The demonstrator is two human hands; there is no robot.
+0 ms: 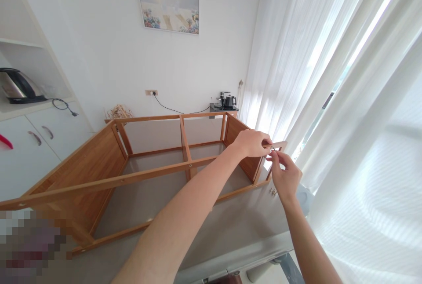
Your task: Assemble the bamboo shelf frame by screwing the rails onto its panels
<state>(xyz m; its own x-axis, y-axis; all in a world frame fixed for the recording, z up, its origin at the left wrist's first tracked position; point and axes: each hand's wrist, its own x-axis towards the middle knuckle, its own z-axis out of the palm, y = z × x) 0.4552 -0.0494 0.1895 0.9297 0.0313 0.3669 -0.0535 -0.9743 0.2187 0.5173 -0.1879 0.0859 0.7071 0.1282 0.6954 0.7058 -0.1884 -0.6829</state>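
Note:
A wooden shelf frame [158,171] with slatted rails and solid end panels lies on a grey-covered table [244,222]. At its right end, my left hand [252,142] is closed around the corner of the top rail, thumb and fingers curled by the joint. Just beside it, my right hand [286,174] pinches a thin dark bent tool [273,147], apparently a hex key, against that corner. My fingers hide most of the tool and the joint. Several small brass-coloured screws [273,191] lie on the table below my right hand.
A blurred-out patch [29,240] covers the lower left. At the back stand a black kettle [231,101] and a pile of pale shavings [119,111]. Another kettle [23,86] sits on a cabinet shelf at left. White curtains [362,152] hang close on the right.

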